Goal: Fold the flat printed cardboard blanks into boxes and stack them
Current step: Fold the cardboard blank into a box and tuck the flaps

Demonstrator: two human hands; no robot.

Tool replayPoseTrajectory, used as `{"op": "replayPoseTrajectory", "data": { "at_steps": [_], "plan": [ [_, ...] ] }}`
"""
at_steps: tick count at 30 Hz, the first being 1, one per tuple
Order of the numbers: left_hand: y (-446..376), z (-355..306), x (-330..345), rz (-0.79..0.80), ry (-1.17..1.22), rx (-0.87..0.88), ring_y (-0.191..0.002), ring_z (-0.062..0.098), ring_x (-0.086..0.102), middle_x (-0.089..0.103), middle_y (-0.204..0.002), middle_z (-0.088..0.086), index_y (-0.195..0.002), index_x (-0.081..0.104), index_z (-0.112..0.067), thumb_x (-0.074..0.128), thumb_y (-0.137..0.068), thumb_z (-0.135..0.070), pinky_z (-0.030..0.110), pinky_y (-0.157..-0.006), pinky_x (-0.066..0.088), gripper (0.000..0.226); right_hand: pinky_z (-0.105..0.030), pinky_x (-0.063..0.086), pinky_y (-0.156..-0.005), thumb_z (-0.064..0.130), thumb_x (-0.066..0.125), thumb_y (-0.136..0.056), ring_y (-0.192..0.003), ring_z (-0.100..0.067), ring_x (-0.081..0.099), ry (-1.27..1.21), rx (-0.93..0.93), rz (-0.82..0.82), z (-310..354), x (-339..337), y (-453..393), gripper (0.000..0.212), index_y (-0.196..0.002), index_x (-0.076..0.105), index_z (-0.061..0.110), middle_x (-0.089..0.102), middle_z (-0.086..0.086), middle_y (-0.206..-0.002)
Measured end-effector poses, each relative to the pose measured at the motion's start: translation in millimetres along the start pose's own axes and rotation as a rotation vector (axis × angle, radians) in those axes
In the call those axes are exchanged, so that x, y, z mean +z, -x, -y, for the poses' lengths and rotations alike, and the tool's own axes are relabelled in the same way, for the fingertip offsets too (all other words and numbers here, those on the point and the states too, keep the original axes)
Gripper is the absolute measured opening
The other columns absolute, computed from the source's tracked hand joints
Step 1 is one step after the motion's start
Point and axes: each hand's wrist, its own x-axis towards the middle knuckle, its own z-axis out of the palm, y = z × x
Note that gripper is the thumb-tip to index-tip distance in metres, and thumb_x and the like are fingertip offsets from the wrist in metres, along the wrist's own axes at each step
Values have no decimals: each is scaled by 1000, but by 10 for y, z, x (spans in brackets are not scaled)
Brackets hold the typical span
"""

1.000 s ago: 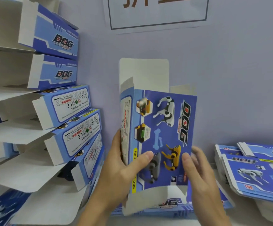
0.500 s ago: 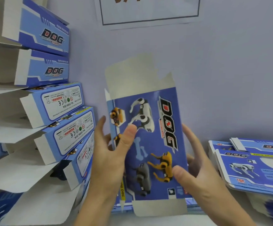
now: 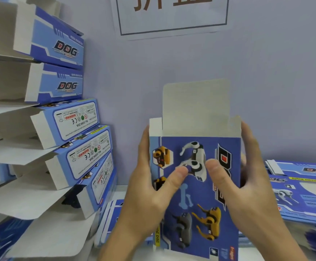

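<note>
Since the earlier frames the box (image 3: 195, 185) swings from tilted to squarely upright and facing the camera, and both hands shift higher along its side edges; its sleeve now reads as opened out rather than flat.

Head view, only view. Left hand (image 3: 149, 187) grips the box's left edge, thumb on the printed front, fingers wrapped behind. Right hand (image 3: 245, 187) grips the right edge the same way, thumb on the front near the logo. Both grips closed on the box; the box sits directly between them, held upright above the bench (image 3: 119, 193), well clear of it as far as I can tell. Tall top flap (image 3: 196, 108) stands unfolded above both grips; two small side flaps rise just above the fingertips. Bottom end lies below the grips, partly out of frame; its state cannot be told.

Stack of folded boxes (image 3: 59, 117) stands to the left of the left grip, leaning, open flaps hanging out. Flat blanks (image 3: 304, 193) lie to the right of the right grip.

Risks, judged:
- Thumbs pressing the front panel could bow or crease it.
- Uneven squeeze could rack the sleeve back to flat.
- Top flap tucked before the side flaps would jam.
- The leaning stack could slide when another box is added.
</note>
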Motion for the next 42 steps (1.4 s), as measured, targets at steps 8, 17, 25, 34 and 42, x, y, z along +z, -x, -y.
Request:
{"op": "replayPoseTrajectory", "data": {
  "at_steps": [8,17,25,34,42],
  "plan": [
    [-29,-188,-50,-126,176,-32,-103,6,70,69,-117,-21,-135,36,-55,81,-74,-40,18,-70,58,77,-12,56,-68,38,74,-74,-98,-1,70,-37,-3,105,60,104,34,88,-146,26,56,66,28,-115],
    [-61,-209,10,-234,-6,36,-108,6,67,69,-114,-16,-125,58,-42,76,-78,-50,22,-74,59,51,-13,56,-64,31,69,-77,-96,0,71,-45,19,66,-42,111,32,83,-147,30,49,69,25,-112],
    [-46,-179,23,-246,-102,-74,-92,14,71,59,-113,-3,-101,59,-42,78,-67,-65,30,-62,61,45,-26,59,-59,27,72,-88,-79,-22,74,-80,66,160,34,63,13,37,-118,52,35,74,-1,-93],
    [-71,-232,15,-314,39,-126,-75,9,62,62,-95,3,-91,68,-44,46,-84,-73,24,-69,54,37,-29,59,-73,92,63,-46,-77,-12,73,-81,187,211,286,93,-91,78,-108,61,45,74,6,-80],
    [-73,-341,25,-320,155,-203,-68,48,51,50,-82,27,-77,56,-17,49,-80,-33,56,-56,49,18,-10,39,-47,-6,30,-102,-61,2,64,-95,341,193,438,68,-113,34,-93,60,8,63,-27,-108]
  ]
}}
